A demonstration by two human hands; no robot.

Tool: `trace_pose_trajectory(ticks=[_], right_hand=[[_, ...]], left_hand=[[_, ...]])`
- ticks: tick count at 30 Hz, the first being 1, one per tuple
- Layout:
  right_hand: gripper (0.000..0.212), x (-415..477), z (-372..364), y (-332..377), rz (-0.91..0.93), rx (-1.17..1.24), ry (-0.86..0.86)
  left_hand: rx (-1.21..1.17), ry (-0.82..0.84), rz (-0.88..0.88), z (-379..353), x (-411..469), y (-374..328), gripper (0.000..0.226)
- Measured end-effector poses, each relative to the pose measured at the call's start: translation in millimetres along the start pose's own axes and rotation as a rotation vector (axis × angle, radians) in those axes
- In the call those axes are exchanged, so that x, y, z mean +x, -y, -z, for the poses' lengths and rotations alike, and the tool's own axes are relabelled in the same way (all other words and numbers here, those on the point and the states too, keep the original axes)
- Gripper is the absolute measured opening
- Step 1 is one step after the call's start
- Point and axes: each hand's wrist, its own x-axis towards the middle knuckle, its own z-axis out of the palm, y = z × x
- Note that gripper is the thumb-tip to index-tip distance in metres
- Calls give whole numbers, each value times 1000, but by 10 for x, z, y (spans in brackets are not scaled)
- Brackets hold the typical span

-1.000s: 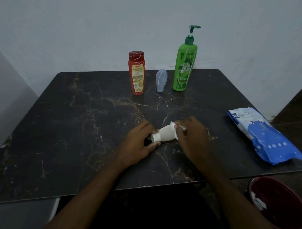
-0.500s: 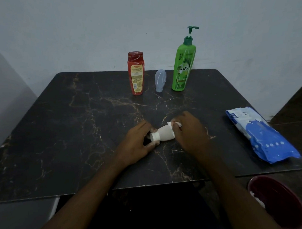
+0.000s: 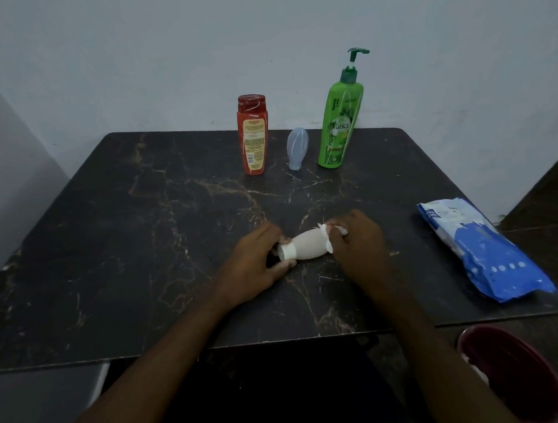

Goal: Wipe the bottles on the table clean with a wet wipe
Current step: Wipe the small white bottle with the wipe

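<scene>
The small white bottle (image 3: 307, 247) lies on its side near the table's (image 3: 146, 247) front middle, long axis nine to three o'clock. The left hand (image 3: 257, 269) curls round its cap end; the right hand (image 3: 358, 249) bunches a wet wipe (image 3: 327, 233) against its base. At four o'clock, a maroon bin (image 3: 514, 377) holds white scraps.

On the small white plastic bottle (image 3: 307, 249) I lose the base behind the right hand (image 3: 358, 245); the dark red round bin (image 3: 514, 380) is cropped bottom-right.

One dark red bin (image 3: 514, 382), lower right
</scene>
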Motion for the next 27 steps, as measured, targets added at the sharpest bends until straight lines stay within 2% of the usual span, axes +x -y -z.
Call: trace_pose_trajectory(ticks=[7,16,18,24,27], right_hand=[[18,-357,-111,409,228,44,-10],[20,-173,9,19,-61,48,-39],[20,-259,4,109,-46,43,-30],[14,-514,-157,384,160,81,-57],[15,-435,-99,264,116,61,-34]], left_hand=[[14,-9,-10,-2,-9,-3,31],[-17,-48,-3,3,-10,-7,31],[-38,-66,19,4,-2,-11,31],[-102,-98,77,15,9,-13,31],[-95,-98,93,18,14,-15,31]])
